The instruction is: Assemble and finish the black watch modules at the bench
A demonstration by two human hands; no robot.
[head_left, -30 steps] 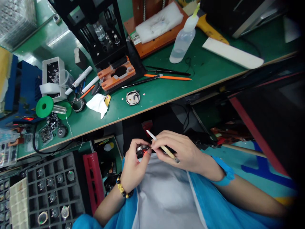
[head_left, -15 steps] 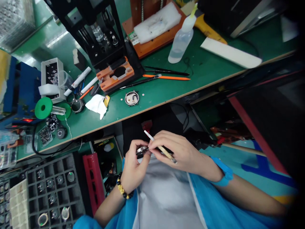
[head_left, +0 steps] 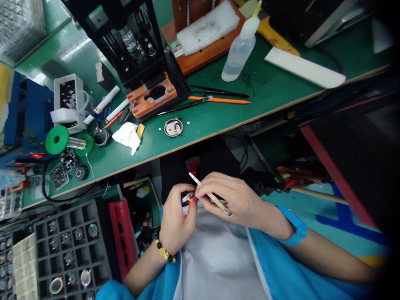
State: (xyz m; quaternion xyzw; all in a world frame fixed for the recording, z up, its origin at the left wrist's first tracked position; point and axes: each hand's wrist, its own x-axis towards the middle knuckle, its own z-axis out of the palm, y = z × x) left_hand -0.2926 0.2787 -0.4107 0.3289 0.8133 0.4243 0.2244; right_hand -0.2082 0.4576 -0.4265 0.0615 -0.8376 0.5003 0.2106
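My left hand (head_left: 175,216) is closed around a small round metal watch case (head_left: 186,197), mostly hidden by the fingers. A red-orange light glows by my left thumb tip. My right hand (head_left: 233,196) meets it at the fingertips, closed on a slim tan tool (head_left: 215,200) with a flat white end pointing up and left and a metal end near the palm. What the right fingertips pinch at the case is too small to tell. Both hands are over my lap, below the bench edge. On the bench lies another open watch case (head_left: 173,127) with its inner parts showing.
A black press (head_left: 137,54) with an orange fixture (head_left: 153,98) stands on the green bench (head_left: 212,118). Tweezers (head_left: 184,106), an orange stick (head_left: 221,100) and a squeeze bottle (head_left: 239,52) lie or stand nearby. At lower left is a compartment tray (head_left: 65,250) of watch parts.
The watch case has tilted and shows less between my fingers. A red-orange glow now appears by my left thumb. The right hand keeps the slim tool, almost unmoved.
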